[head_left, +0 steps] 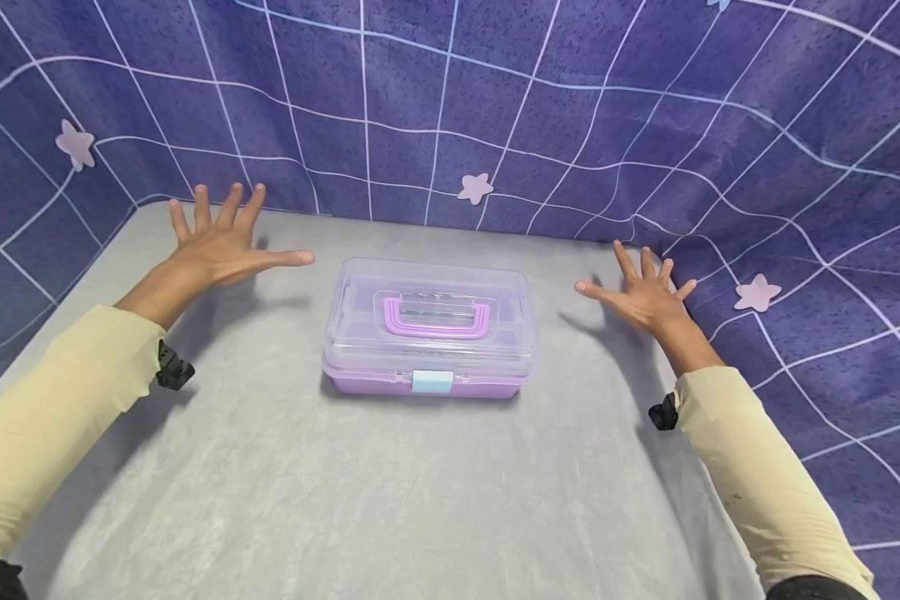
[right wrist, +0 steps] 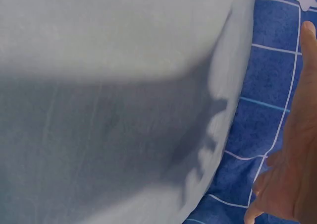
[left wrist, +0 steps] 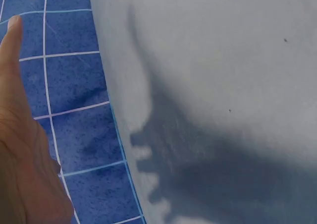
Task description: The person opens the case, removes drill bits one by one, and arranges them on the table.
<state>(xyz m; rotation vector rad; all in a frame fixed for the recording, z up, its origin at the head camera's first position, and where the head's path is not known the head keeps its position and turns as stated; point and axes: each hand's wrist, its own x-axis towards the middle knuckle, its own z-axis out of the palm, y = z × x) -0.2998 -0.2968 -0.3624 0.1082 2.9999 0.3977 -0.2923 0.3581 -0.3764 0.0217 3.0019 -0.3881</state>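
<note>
A purple plastic storage box (head_left: 431,383) with a see-through lid stands in the middle of the grey surface in the head view. Its lid is down, the purple carry handle (head_left: 437,332) lies flat on top, and a pale blue latch (head_left: 432,382) sits on the front. To the left of the box, my left hand (head_left: 219,250) hovers with fingers spread and thumb pointing toward it. My right hand (head_left: 643,293) is held up on the other side, fingers also splayed. Neither hand touches the box, and both hold nothing. The wrist views show only part of each hand.
The box stands on a grey tabletop (head_left: 420,483). Behind it and along both sides hangs a blue curtain (head_left: 405,108) with a grid of pale lines and star shapes (head_left: 476,189). Shadows of both hands fall on the grey surface.
</note>
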